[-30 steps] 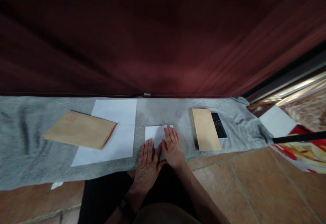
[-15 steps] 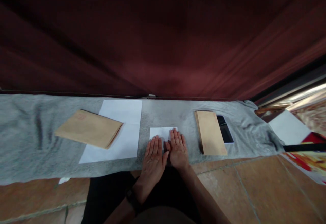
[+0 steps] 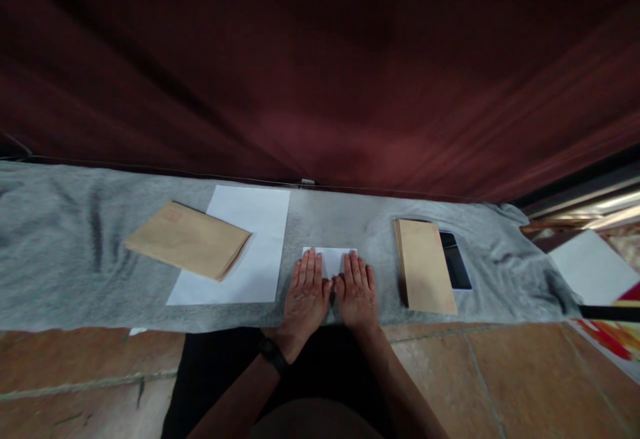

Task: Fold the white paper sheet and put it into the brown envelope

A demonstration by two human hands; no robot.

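Observation:
A small white piece of paper (image 3: 331,259), seemingly folded, lies on the grey cloth in front of me, its near part hidden under my hands. My left hand (image 3: 306,296) rests flat on its left side, fingers stretched forward to the far edge. On the right side my right hand (image 3: 358,296) is pressed flat too, with the thumbs almost meeting in the middle. To the left, brown envelopes (image 3: 189,240) lie across large white sheets of paper (image 3: 255,246). More brown envelopes (image 3: 428,267) are stacked to the right.
The grey cloth (image 3: 345,216) covers a long narrow surface before a dark red curtain (image 3: 320,119). A dark-screened phone (image 3: 455,260) lies partly under the right envelopes. At far right are a white sheet (image 3: 593,266) and a colourful printed item (image 3: 613,339). Tiled floor (image 3: 480,372) shows below.
My left hand has slid forward over the small paper, up to its far edge. The right hand stays flat on it, and the view has tilted slightly.

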